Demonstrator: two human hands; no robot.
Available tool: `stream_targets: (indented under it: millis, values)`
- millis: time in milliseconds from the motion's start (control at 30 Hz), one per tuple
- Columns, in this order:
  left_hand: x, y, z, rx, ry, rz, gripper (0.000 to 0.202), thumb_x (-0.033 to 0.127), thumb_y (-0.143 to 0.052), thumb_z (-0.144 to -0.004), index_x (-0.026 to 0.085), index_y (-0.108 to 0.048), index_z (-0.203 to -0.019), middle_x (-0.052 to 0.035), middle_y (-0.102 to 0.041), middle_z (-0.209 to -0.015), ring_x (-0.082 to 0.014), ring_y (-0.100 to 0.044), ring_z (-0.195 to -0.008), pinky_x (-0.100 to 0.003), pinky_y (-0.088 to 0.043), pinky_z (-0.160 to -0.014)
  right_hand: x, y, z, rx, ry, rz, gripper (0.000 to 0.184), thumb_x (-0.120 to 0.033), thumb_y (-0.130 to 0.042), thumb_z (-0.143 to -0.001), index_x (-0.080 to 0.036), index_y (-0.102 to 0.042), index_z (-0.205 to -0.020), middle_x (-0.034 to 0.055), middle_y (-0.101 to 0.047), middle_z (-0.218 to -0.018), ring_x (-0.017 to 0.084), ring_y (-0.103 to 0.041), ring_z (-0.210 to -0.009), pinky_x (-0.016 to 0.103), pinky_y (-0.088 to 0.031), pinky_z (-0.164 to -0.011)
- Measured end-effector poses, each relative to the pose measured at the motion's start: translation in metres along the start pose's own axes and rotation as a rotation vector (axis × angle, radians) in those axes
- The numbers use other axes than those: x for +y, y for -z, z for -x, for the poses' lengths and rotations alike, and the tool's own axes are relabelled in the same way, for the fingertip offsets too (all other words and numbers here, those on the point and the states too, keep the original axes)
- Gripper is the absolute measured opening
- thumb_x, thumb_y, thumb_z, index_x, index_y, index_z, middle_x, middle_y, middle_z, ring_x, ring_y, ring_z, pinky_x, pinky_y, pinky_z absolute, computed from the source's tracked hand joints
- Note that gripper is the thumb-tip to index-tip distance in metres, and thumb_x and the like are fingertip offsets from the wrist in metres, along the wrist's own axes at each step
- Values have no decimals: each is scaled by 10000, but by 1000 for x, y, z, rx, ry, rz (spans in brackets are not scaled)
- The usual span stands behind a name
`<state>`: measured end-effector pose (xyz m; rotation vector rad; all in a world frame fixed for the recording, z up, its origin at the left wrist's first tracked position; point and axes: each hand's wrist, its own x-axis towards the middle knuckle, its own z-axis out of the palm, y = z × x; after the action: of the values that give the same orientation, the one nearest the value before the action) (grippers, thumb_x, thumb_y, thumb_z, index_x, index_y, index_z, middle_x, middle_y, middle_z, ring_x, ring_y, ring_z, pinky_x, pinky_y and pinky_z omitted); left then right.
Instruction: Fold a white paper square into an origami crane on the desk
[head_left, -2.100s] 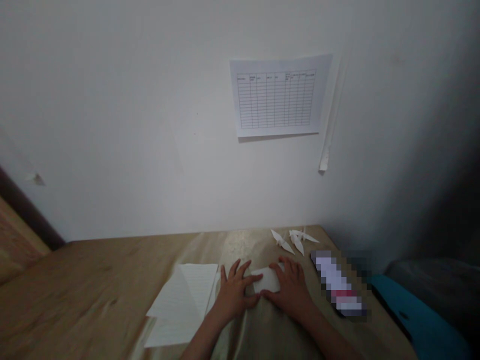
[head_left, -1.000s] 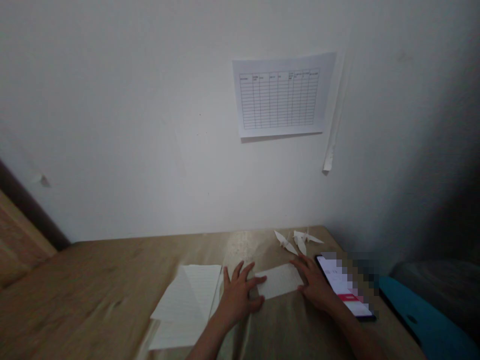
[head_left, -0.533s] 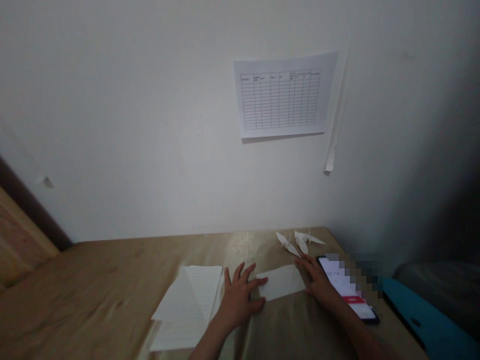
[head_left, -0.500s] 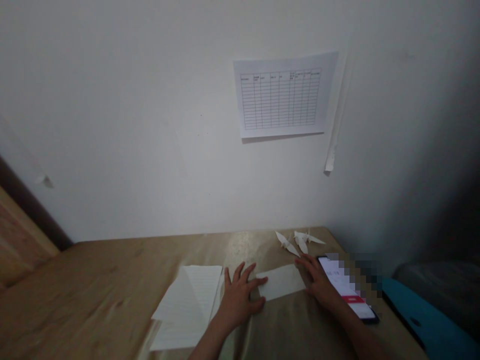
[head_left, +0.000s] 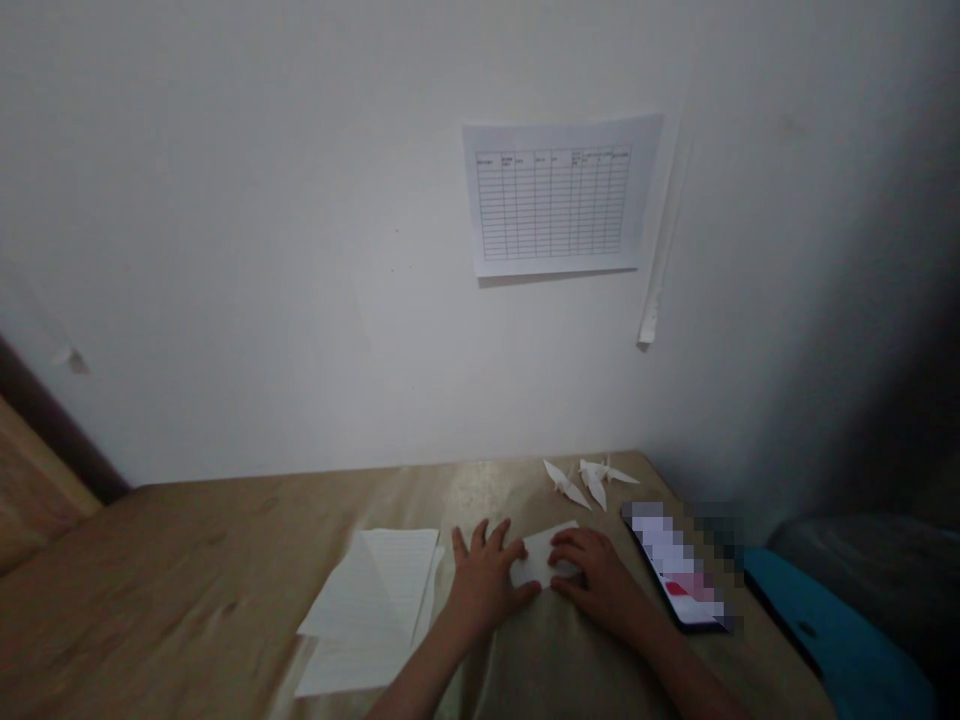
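Note:
A small white piece of paper (head_left: pixel 534 568) lies on the cloth-covered table between my two hands. My left hand (head_left: pixel 484 578) rests flat with its fingers spread, its thumb and index finger touching the paper's left end. Over the right part of the paper, my right hand (head_left: pixel 596 580) has its fingers bent, with the thumb close to the near edge and the paper gripped between. These fingers hide much of that end, so I cannot tell whether the paper is doubled over there. Behind the hands lie several folded white paper cranes (head_left: pixel 592 483).
Lined white sheets (head_left: pixel 390 580) lie left of my left hand. A phone (head_left: pixel 679 585) with a lit, partly blurred screen lies to the right. Past the table's right edge is a blue object (head_left: pixel 832 630). A printed table sheet (head_left: pixel 555 200) hangs on the wall.
My right hand has moved left from the paper's right end onto the paper, and its fingers have bent. Less of the paper shows. My left hand stays nearly in place.

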<state>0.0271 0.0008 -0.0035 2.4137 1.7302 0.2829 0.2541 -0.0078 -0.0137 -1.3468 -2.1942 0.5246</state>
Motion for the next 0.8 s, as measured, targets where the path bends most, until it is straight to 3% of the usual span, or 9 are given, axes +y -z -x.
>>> stream_targets:
  millis: [133, 233, 400, 600, 800]
  values:
    - [11, 2, -6, -9, 8, 0, 542, 648, -705, -751, 322, -665, -1182, -105, -471, -1560, -432, -336, -1471, -802, -48, -1138, 6, -8, -5, 55, -158, 42, 365, -367, -746, -764, -272, -686, -1111, 64, -592, -1345, 294, -470, -1326, 460, -310, -1163]
    - [13, 4, -8, -30, 38, 18, 531, 603, -748, -722, 313, -662, -1158, -97, -464, -1566, -423, -326, -1480, -810, -71, -1129, 14, -14, -6, 93, -251, 44, 515, -350, -795, -688, -257, -664, -1177, 89, -532, -1409, 317, -440, -1358, 466, -310, -1173]
    - [5, 8, -10, -100, 42, 45, 498, 493, -796, -704, 329, -650, -1151, -56, -422, -1601, -410, -288, -1503, -833, -67, -1112, 31, -13, -5, 87, -222, -27, 531, -275, -741, -704, -249, -650, -1226, 94, -481, -1461, 296, -408, -1399, 441, -325, -1187]
    - [-6, 21, -6, -221, -6, 104, 514, 332, -819, -699, 338, -643, -1182, -30, -362, -1640, -363, -230, -1539, -743, -145, -1169, 47, -3, -8, 39, -176, -75, 553, -155, -638, -706, -259, -652, -1249, 79, -480, -1484, 275, -403, -1422, 455, -302, -1214]
    - [-16, 16, -5, -200, -36, 156, 541, 314, -814, -679, 334, -651, -1195, -36, -363, -1640, -357, -226, -1542, -698, -90, -1201, 57, -6, -10, 54, -160, -111, 683, -36, -470, -594, -261, -683, -1202, 56, -513, -1468, 243, -420, -1421, 467, -294, -1223]
